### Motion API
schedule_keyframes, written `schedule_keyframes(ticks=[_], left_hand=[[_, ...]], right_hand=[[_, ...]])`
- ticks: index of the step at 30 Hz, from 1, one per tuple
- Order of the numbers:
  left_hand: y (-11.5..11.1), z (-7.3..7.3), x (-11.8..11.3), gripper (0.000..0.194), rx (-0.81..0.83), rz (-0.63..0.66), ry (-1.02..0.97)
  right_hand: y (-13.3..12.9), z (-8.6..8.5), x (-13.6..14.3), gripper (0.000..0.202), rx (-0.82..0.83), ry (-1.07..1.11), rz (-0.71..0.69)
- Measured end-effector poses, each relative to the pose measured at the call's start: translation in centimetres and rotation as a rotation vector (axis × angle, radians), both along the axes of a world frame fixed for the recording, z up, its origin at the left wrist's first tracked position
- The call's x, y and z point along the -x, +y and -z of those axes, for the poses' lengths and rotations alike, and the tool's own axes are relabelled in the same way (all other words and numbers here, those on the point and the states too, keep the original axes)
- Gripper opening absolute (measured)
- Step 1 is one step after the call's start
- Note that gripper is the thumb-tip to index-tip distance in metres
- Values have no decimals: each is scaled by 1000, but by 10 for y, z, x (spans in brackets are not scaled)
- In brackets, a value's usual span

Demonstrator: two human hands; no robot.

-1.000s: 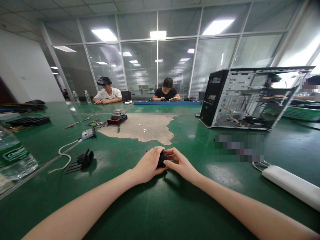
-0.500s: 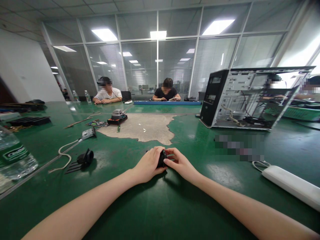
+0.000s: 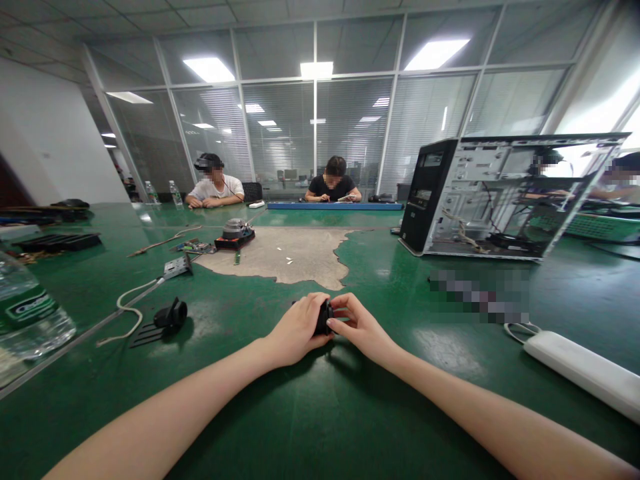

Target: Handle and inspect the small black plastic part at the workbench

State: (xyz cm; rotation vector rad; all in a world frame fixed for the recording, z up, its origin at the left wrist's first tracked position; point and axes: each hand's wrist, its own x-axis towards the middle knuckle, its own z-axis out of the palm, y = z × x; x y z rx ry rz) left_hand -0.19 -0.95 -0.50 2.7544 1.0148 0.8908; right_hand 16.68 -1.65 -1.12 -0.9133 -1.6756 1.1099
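Observation:
Just above the green tabletop, in front of me, both hands hold a small black plastic part [image 3: 324, 319]. My left hand [image 3: 299, 328] wraps round it from the left, its fingers over the top and thumb below. From the right, my right hand [image 3: 359, 327] pinches the part's edge between thumb and fingertips. Most of the part is covered by my fingers, so its kind cannot be made out. A similar-looking black plastic piece with long prongs [image 3: 170, 317] lies on the table to the left.
An opened computer case [image 3: 480, 200] stands at right, near a white power strip [image 3: 580, 370]. At left are a water bottle [image 3: 30, 310], a metal box with a cable [image 3: 178, 267] and a fan heatsink [image 3: 235, 233]. Two people sit across the table; others are at far right.

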Motion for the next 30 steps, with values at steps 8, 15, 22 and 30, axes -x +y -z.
schedule_keyframes(ticks=[8, 15, 22, 30], left_hand=[[-1, -1, 0, 59, -1, -8, 26], [-1, -1, 0, 53, -1, 0, 3], [0, 0, 1, 55, 7, 3, -8], [-1, -1, 0, 54, 4, -3, -8]], right_hand=[[-3, 0, -1, 23, -44, 17, -56], [-1, 2, 0, 19, -39, 21, -43], [-3, -2, -1, 24, -1, -19, -28], [-4, -1, -1, 19, -15, 47, -61]])
